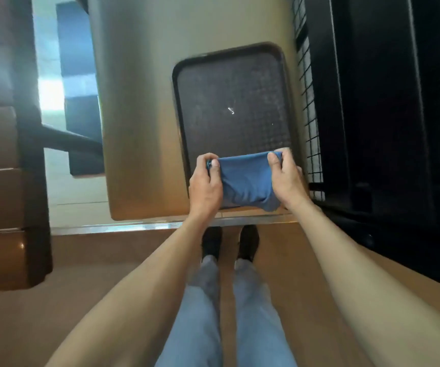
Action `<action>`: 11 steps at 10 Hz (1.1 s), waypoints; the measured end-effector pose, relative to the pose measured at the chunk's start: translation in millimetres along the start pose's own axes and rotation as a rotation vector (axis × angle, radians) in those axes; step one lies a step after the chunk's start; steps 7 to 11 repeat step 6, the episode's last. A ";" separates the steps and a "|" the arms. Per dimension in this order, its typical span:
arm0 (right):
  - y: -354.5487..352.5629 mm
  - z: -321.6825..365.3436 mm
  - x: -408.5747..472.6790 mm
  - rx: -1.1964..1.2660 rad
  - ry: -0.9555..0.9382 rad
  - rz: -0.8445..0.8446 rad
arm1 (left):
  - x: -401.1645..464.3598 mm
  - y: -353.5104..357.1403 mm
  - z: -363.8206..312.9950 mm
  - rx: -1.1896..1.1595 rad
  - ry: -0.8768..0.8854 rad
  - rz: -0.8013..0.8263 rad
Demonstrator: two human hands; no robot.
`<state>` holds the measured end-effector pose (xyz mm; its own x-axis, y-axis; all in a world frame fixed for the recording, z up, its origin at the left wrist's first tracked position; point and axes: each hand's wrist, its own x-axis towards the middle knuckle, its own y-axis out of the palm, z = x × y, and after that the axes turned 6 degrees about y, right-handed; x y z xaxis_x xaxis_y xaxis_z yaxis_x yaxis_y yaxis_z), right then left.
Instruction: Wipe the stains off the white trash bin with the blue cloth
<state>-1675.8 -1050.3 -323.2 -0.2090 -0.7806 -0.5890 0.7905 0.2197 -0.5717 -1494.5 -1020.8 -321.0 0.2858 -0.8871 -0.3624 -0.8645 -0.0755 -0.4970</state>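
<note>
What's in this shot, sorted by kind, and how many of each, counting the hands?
Hands: 2, left and right, both gripping the cloth
Cloths: 1, blue
Trays: 1, dark, on the bin
Bins: 1, pale
Shoes: 2, black
Total: 7

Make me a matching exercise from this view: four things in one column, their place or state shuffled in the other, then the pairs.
Things
1. blue cloth
2. dark tray
3. left hand
4. wire grid

Places or states
A. lies flat on the pale surface
B. stands just right of the tray
C. stretched between two hands
D. pinches the cloth's left end

Pairs: 1-C, 2-A, 3-D, 4-B. The right hand grips the cloth's other end.
</note>
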 end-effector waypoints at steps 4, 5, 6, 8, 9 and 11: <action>14.9 4.7 81.9 -0.384 -0.098 -0.034 | 59.4 12.5 21.9 0.213 -0.005 0.025; 11.7 11.7 77.7 -0.393 -0.068 -0.020 | 58.6 2.9 20.1 0.262 -0.013 0.086; 1.8 19.8 58.4 -0.421 -0.041 0.029 | 46.1 -9.8 13.6 0.268 -0.012 0.132; 1.8 19.8 58.4 -0.421 -0.041 0.029 | 46.1 -9.8 13.6 0.268 -0.012 0.132; 1.8 19.8 58.4 -0.421 -0.041 0.029 | 46.1 -9.8 13.6 0.268 -0.012 0.132; 1.8 19.8 58.4 -0.421 -0.041 0.029 | 46.1 -9.8 13.6 0.268 -0.012 0.132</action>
